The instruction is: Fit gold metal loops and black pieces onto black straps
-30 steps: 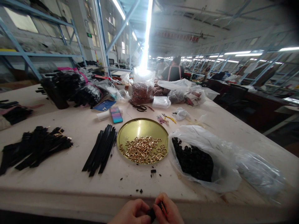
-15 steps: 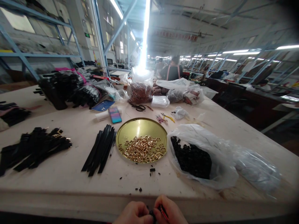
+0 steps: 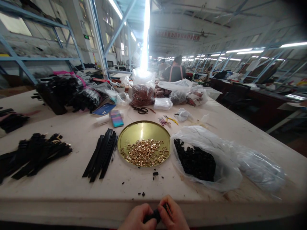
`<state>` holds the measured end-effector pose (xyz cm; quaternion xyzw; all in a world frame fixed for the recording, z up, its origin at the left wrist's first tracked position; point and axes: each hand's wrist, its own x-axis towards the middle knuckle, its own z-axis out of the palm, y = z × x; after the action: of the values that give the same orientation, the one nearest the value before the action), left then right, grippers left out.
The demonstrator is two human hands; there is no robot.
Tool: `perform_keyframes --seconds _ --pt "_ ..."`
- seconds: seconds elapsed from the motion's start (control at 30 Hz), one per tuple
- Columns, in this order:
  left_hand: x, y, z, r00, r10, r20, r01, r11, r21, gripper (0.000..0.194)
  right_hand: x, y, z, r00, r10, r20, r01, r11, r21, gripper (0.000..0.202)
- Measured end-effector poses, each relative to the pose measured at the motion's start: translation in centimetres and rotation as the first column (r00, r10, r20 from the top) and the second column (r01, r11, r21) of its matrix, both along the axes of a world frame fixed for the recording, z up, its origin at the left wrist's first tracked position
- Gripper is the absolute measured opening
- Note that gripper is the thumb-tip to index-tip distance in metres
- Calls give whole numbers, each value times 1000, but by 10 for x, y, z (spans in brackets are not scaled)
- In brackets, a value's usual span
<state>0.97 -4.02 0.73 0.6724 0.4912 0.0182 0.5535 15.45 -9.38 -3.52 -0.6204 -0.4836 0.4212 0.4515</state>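
Head view shows the left hand [image 3: 138, 218] and right hand [image 3: 174, 214] pinching a black piece [image 3: 156, 215], the distant red-lettered banner [image 3: 187, 35] illegible.

Counting one left hand [image 3: 137, 218], one right hand [image 3: 174, 214], one gold tray [image 3: 144, 130], one blue booklet [image 3: 103, 109], one white roll [image 3: 102, 119], one pair of scissors [image 3: 142, 111]. Can't put a number on the gold buckles [image 3: 145, 151] tbh, way too piled up. Same with the black strips [image 3: 102, 156].

Round tray [image 3: 136, 131] is smooth, shiny gold-toned metal, and the little buckles [image 3: 146, 151] look like glossy metal too. Open bag [image 3: 227, 172] is crinkly, shiny plastic, black strips [image 3: 102, 153] look smooth, tabletop [image 3: 72, 188] pretty matt.
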Motion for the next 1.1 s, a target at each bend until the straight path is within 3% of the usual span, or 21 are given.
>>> perform_keyframes --seconds 0.17,0.37,0.6,0.83,0.97,1.1 --pt "-3 0 -8 997 -38 69 42 998 -45 7 -3 -3 -2 994 -49 -93 46 998 -33 46" --pt "-11 3 9 985 -149 85 158 982 -105 13 -8 -5 -6 996 -17 -92 13 999 -46 46" --pt "-7 1 20 990 -136 -36 130 981 -141 12 -1 -12 3 984 170 43 -170 985 -10 41" --pt "-6 -1 25 988 -154 12 154 984 -89 16 -1 -14 12 993 106 -57 -106 994 -2 42" --pt "-11 0 25 990 -142 26 144 979 -146 13 -4 -14 13 989 111 -101 -116 992 -43 47" --pt "-9 -3 18 983 -81 164 115 970 -214 18 -6 -15 19 992 123 -26 -125 990 -67 45"
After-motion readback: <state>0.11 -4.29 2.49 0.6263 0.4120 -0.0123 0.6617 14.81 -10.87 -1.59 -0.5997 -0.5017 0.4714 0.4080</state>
